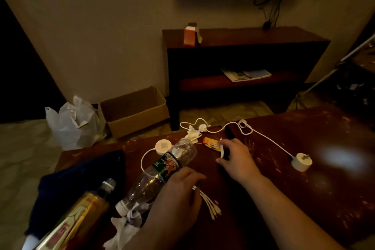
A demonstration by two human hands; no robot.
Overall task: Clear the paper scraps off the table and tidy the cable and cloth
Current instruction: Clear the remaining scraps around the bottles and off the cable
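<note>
The right hand (237, 160) pinches a white paper scrap (222, 151) on its far side and should hold tight while lifting it off the surface (324, 193); whether the left hand (178, 191) grips anything I cannot tell.

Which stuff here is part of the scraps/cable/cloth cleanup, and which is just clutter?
Job:
- paper scrap, pinched in the right hand
- crumpled tissue at the far table edge
- paper wads near the bottle cap
- white cable
- dark cloth

Lying about:
- plastic bottle
- amber bottle
- cardboard box
- plastic bag
- magazine
</note>
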